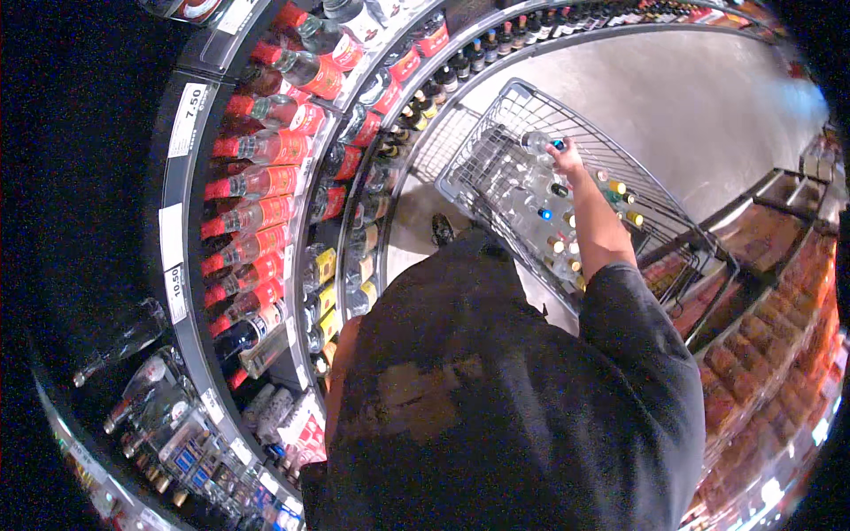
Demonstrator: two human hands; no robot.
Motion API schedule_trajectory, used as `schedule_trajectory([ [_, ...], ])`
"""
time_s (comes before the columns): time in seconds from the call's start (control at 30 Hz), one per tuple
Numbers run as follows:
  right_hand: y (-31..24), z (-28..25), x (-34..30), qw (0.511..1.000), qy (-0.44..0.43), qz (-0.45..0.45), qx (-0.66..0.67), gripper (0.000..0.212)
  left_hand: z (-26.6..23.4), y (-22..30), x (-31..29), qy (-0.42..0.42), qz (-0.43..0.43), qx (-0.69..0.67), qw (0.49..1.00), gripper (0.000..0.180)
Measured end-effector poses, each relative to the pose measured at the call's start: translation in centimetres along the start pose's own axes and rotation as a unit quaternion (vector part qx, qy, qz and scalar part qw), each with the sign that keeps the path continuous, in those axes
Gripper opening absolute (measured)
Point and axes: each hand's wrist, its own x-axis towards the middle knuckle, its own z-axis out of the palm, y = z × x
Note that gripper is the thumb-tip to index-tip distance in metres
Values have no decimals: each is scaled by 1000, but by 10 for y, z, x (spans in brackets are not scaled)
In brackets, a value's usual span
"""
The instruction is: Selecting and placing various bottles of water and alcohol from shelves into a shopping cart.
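My right hand [567, 157] reaches out over a metal shopping cart [611, 142], its fingers closed around the neck of a clear glass bottle [537, 142] with a blue cap. The bottle lies tilted, its base pointing left, above the other bottles in the cart. Below it are several clear bottles [522, 190] with blue, black and yellow caps. A bare strip of my left arm shows along the left side of my dark shirt; my left hand is out of sight.
Curved shelves on my left hold rows of bottles with red labels [266, 181] and, lower down, dark bottles [478, 57]. Price tags line the shelf edge [168, 221]. Brown stepped display racks [753, 345] stand on the right, beyond the cart. My shoe [442, 230] is beside the cart.
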Motion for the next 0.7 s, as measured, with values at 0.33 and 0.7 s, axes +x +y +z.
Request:
schedule_trajectory([
  [0.33,29,45,34,976,45,-68,-204,59,7,100,-27,40,-3,48,998,32],
  [0.7,55,13,27,817,-178,-119,-535,48,-37,310,68,-20,148,121,981,29],
])
